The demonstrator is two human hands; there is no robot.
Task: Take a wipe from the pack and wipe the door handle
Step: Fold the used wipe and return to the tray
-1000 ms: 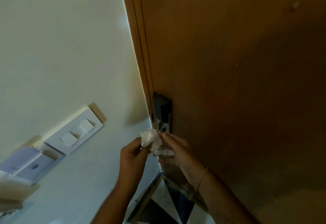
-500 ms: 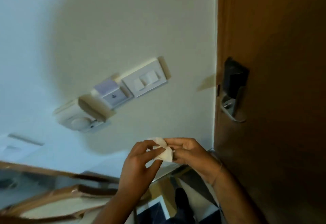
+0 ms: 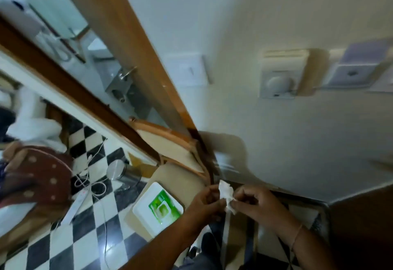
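A crumpled white wipe (image 3: pixel 227 195) is pinched between both hands in front of me, low in the view. My left hand (image 3: pixel 205 202) grips its left side and my right hand (image 3: pixel 253 202) grips its right side. The white and green wipe pack (image 3: pixel 158 207) lies flat on a beige stool top (image 3: pixel 178 179) just left of my left hand. The brown entrance door shows only as a dark edge (image 3: pixel 361 227) at the lower right, and its handle is out of view. A metal lever handle (image 3: pixel 125 75) sits on a glass door at the upper left.
A wooden door frame (image 3: pixel 136 57) runs diagonally across the middle. Wall switches (image 3: pixel 278 74) and a card holder (image 3: pixel 357 67) hang on the cream wall at right. The floor (image 3: pixel 89 240) is black and white checkered, with a steel bin (image 3: pixel 122 172), white cables and a brown dotted bag (image 3: pixel 40 180).
The view has swung left and down, away from the brown door and its handle. Both hands still hold the wipe, now over the stool near the pack.
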